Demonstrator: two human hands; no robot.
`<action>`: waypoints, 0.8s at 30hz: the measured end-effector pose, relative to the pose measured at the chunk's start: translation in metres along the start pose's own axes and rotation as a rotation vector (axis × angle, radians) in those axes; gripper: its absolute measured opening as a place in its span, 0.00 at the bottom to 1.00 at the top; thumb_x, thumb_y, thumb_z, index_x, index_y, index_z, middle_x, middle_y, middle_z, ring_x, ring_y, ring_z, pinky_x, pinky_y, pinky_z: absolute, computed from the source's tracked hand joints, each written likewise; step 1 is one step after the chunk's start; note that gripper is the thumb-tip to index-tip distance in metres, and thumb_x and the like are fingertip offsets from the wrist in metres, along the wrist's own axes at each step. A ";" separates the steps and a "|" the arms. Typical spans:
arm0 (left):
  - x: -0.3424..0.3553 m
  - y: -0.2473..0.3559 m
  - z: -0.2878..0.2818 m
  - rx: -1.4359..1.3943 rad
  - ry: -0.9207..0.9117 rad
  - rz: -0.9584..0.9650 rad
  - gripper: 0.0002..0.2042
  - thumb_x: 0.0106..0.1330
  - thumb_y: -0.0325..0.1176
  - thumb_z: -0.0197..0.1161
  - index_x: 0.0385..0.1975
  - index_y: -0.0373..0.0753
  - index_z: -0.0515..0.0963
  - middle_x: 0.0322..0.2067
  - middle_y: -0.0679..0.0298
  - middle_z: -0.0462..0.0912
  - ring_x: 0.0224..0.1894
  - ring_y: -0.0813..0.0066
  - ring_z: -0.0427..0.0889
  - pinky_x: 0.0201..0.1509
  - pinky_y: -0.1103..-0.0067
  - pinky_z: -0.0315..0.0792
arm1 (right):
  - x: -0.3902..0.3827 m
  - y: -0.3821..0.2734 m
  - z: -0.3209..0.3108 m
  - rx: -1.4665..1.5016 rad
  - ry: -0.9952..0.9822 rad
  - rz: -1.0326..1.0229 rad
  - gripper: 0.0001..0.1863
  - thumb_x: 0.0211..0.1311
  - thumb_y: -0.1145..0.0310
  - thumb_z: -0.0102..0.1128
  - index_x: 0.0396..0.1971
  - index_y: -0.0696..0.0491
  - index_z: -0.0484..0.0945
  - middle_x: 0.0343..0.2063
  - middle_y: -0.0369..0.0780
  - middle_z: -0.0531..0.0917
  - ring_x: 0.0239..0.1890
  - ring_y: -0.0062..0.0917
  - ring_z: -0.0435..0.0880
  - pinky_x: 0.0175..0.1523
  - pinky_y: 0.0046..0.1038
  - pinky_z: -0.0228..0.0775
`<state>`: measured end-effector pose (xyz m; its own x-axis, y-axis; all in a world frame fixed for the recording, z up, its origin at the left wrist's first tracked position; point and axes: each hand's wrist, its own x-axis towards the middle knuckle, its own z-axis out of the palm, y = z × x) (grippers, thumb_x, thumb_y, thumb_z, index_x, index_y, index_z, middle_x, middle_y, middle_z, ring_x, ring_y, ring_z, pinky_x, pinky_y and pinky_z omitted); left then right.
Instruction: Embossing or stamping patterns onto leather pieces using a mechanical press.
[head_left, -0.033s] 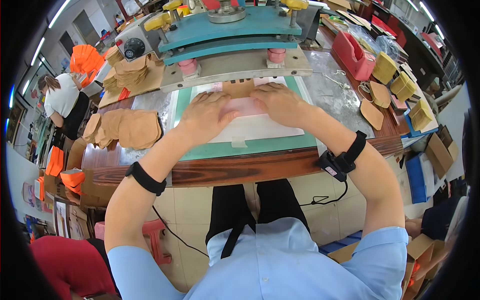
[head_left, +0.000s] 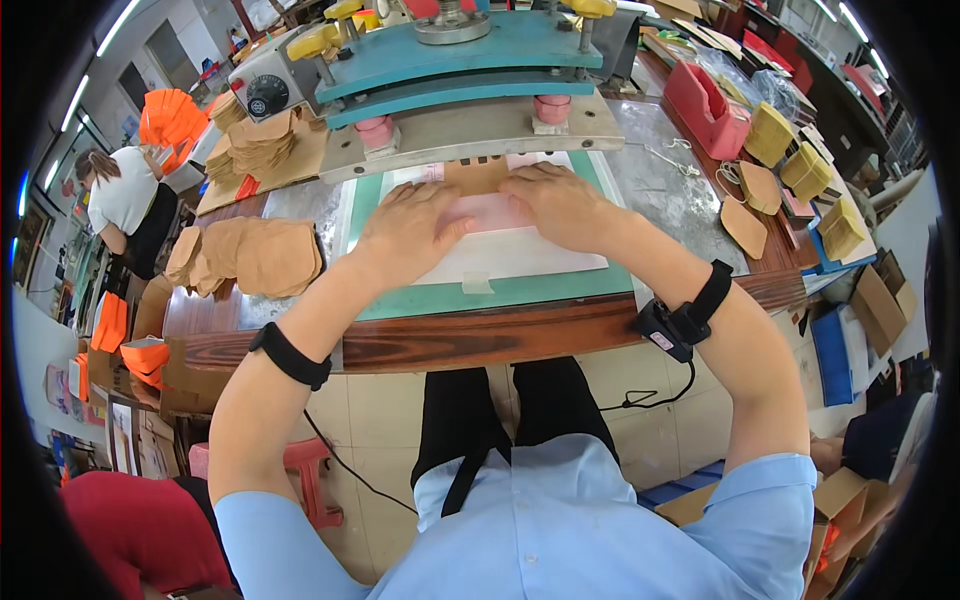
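Observation:
Both hands reach under the front of a press with a teal upper plate (head_left: pixel 460 60) and a metal lower bar (head_left: pixel 475 145). Between them a tan leather-like piece (head_left: pixel 476 178) lies on a white sheet (head_left: pixel 530 255), behind a pale pink strip (head_left: pixel 490 213). My left hand (head_left: pixel 408 228) lies palm down at the strip's left end, fingers forward and thumb apart. My right hand (head_left: pixel 560 205) rests at the right end, its fingertips at the tan piece's right edge. Neither hand visibly grips anything. The hands cover the side edges of piece and strip.
Beneath the sheet is a green mat (head_left: pixel 400 303). Stacked tan pieces (head_left: pixel 265 255) lie at left, with more stacks (head_left: pixel 262 150) behind. On the right are a red bin (head_left: pixel 705 110), tied yellowish bundles (head_left: pixel 805 172) and a loose tan piece (head_left: pixel 743 230). Another person (head_left: pixel 125 195) works far left.

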<state>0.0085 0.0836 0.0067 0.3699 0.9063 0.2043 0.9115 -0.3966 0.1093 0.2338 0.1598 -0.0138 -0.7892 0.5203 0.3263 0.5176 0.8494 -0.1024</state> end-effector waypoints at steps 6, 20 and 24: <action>0.001 -0.001 0.002 0.032 0.053 0.077 0.23 0.66 0.47 0.48 0.51 0.35 0.71 0.53 0.53 0.71 0.57 0.56 0.66 0.63 0.68 0.56 | -0.001 0.001 0.004 -0.093 0.068 -0.066 0.19 0.52 0.76 0.47 0.45 0.57 0.76 0.46 0.44 0.76 0.51 0.37 0.73 0.58 0.33 0.62; -0.014 -0.006 0.004 -0.093 0.122 0.070 0.20 0.67 0.41 0.48 0.51 0.34 0.71 0.51 0.51 0.72 0.56 0.54 0.68 0.60 0.67 0.61 | -0.013 -0.019 -0.010 -0.092 0.072 -0.029 0.18 0.52 0.79 0.46 0.45 0.60 0.73 0.46 0.45 0.76 0.51 0.38 0.73 0.56 0.33 0.64; -0.075 0.047 -0.031 -0.118 0.211 0.097 0.16 0.68 0.38 0.50 0.49 0.33 0.72 0.48 0.51 0.75 0.51 0.54 0.73 0.54 0.68 0.66 | -0.082 -0.073 -0.058 0.080 0.118 -0.091 0.20 0.55 0.79 0.47 0.50 0.59 0.70 0.50 0.47 0.74 0.53 0.41 0.72 0.58 0.34 0.64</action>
<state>0.0178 -0.0073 0.0271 0.3976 0.8179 0.4160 0.8418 -0.5055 0.1892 0.2798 0.0495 0.0209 -0.7851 0.4306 0.4452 0.4139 0.8995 -0.1402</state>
